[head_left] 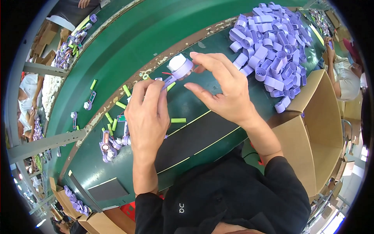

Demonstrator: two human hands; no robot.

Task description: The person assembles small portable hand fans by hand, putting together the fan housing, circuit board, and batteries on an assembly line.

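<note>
My left hand [149,111] pinches the narrow handle of a purple plastic assembly [182,70] above the green bench. This part has a round head topped by a white round piece, and a red wire shows beside it. To the right of that head, my right hand [224,87] has its fingers and thumb spread apart; whether a fingertip touches the head I cannot tell. Beneath and left of my left hand lie similar purple assemblies [105,146] and several yellow-green cylinders [178,120].
A large heap of purple plastic shells [272,50] covers the bench at the far right. Next to it stands an open cardboard box [323,132]. A green conveyor belt [128,43] curves beyond the bench edge, with more assemblies on it. Other people sit left and right.
</note>
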